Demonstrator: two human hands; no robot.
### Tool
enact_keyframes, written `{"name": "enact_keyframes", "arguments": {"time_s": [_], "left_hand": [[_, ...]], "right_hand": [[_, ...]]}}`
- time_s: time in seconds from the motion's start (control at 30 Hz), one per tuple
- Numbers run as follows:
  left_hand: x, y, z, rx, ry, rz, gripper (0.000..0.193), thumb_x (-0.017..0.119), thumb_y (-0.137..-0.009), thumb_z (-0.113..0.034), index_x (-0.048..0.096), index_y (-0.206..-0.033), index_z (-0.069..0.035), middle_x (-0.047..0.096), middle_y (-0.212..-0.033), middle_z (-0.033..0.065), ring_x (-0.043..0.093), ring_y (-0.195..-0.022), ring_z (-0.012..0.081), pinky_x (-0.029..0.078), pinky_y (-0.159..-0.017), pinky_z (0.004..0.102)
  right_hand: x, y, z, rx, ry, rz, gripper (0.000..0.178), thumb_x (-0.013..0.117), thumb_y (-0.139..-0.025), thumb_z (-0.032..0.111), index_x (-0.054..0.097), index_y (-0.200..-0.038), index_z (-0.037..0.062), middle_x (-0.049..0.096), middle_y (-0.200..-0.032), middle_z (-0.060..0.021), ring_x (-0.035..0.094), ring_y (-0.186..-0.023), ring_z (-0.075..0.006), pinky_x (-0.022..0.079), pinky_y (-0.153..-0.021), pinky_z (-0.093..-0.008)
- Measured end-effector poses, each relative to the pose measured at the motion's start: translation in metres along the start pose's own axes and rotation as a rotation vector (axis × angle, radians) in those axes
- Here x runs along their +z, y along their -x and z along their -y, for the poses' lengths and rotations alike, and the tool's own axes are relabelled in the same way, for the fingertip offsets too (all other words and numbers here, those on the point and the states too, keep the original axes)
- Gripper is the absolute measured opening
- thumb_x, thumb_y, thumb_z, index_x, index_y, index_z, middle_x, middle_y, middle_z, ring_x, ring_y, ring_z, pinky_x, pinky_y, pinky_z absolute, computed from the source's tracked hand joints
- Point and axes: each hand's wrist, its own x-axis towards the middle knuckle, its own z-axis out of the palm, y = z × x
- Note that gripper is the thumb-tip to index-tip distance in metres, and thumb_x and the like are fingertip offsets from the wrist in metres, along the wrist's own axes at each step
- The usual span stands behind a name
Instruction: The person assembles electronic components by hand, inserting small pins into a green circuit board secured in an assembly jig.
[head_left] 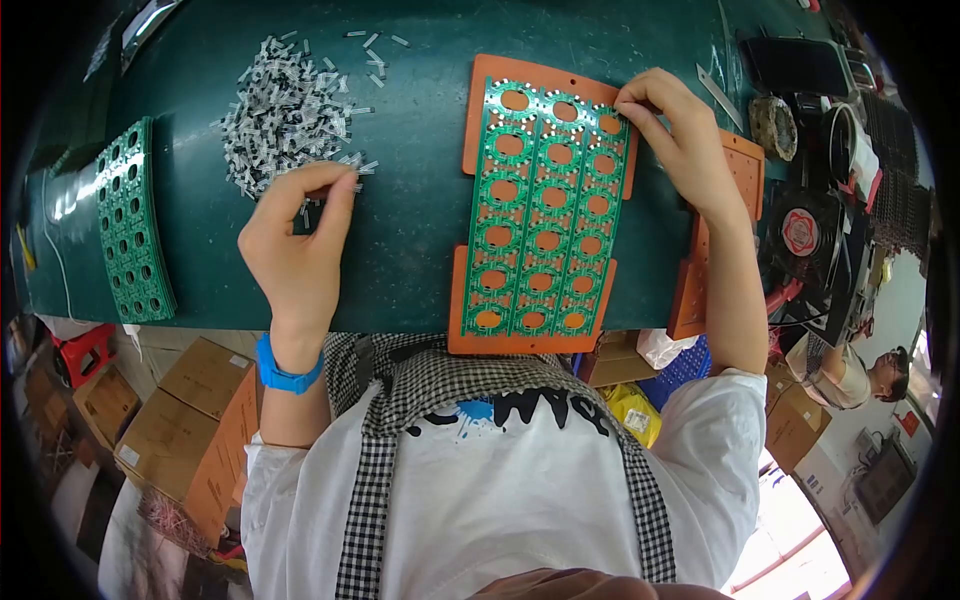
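Observation:
A green circuit board panel (521, 218) with rows of ring-shaped cutouts lies on an orange-brown fixture plate (552, 72). Small white and dark parts dot the panel's far rows. At its far right corner, my right hand (685, 140) has thumb and forefinger pinched together over the board; anything between them is too small to make out. Left of the panel is a heap of small, slender, clear pieces with dark ends (285, 115). My left hand (300, 235), a blue band on its wrist, pinches at the near edge of this heap, its fingertip contents hidden.
A stack of green circuit board panels (135, 220) lies at the left of the green table (420, 200). Another orange-brown plate (740, 170) stands beyond my right forearm. A fan-like black device (800, 232) sits at the far right; cardboard boxes (185, 420) are below left. Another person (845, 370) is at right.

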Motion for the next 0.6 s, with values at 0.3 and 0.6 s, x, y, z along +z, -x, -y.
{"name": "enact_keyframes", "arguments": {"time_s": [0.3, 0.6], "left_hand": [[0.013, 0.006, -0.01, -0.252, 0.471, 0.16, 0.009, 0.063, -0.083, 0.009, 0.064, -0.09, 0.005, 0.067, -0.09, 0.0082, 0.065, -0.082, 0.0121, 0.053, -0.076, 0.0229], [0.021, 0.009, -0.018, -0.417, 0.786, 0.262, 0.033, 0.062, -0.085, 0.009, 0.058, -0.117, 0.004, 0.065, -0.09, 0.0073, 0.064, -0.084, 0.0125, 0.052, -0.077, 0.0229]], "right_hand": [[0.001, 0.0, 0.0, 0.007, 0.005, -0.008, 0.008, 0.06, -0.087, 0.006, 0.059, -0.09, -0.0008, 0.059, -0.087, -0.0124, 0.059, -0.082, -0.0284, 0.047, -0.072, -0.0327], [0.014, 0.018, 0.0, -0.177, 0.252, -0.213, 0.016, 0.066, -0.082, 0.006, 0.065, -0.098, 0.0037, 0.061, -0.09, -0.0083, 0.06, -0.084, -0.0252, 0.049, -0.071, -0.0342]]}}
